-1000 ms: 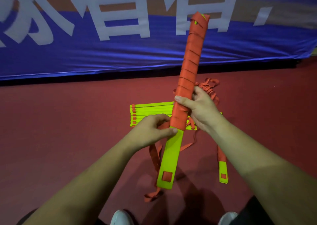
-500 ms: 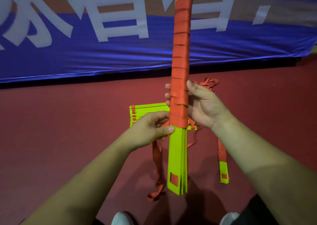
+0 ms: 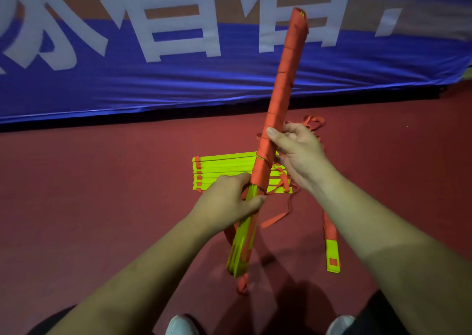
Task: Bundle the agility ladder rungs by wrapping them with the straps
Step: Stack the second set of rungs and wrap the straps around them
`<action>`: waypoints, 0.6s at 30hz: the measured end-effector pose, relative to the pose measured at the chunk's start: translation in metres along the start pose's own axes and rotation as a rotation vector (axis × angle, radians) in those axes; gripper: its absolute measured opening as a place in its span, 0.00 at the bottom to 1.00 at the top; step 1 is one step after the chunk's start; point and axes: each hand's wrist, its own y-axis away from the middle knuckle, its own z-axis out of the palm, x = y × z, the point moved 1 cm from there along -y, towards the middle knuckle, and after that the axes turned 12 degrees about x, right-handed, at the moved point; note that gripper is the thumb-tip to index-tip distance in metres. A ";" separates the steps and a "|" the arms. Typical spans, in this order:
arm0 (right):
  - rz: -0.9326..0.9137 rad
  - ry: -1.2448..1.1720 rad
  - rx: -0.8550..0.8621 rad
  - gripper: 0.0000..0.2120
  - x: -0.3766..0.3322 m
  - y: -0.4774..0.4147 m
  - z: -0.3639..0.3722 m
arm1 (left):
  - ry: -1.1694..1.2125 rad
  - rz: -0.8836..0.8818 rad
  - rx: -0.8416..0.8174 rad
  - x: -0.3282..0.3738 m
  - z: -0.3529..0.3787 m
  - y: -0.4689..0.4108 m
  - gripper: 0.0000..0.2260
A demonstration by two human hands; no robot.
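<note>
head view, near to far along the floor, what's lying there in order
white shoe → single yellow rung → flat stack of yellow rungs → loose orange strap loops → blue banner; held rung bundle is off the floor, left out

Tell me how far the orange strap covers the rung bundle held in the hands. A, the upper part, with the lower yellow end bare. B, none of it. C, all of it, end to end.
A: the orange strap wraps the rung bundle from its top end down to the left hand, and below that hand the yellow rungs show bare.
</note>
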 end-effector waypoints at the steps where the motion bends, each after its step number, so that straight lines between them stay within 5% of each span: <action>1: -0.003 -0.004 0.006 0.08 0.000 0.000 -0.001 | 0.040 -0.033 -0.002 -0.003 0.001 -0.002 0.10; 4: 0.013 -0.113 -0.039 0.06 -0.007 -0.002 -0.005 | 0.423 -0.212 -0.108 -0.009 -0.004 -0.006 0.04; 7: 0.094 -0.252 -0.136 0.05 -0.014 -0.001 -0.008 | 0.759 -0.290 -0.205 -0.007 -0.011 -0.004 0.10; 10: 0.245 -0.335 -0.288 0.15 -0.015 0.005 -0.002 | 0.895 -0.271 -0.274 0.000 -0.015 -0.002 0.08; 15: 0.355 -0.345 -0.411 0.22 -0.018 0.016 0.005 | 0.840 -0.300 -0.375 0.002 -0.015 0.000 0.01; 18: 0.267 -0.250 -0.327 0.19 -0.017 0.013 0.002 | 0.523 -0.307 -0.361 -0.001 -0.014 -0.001 0.09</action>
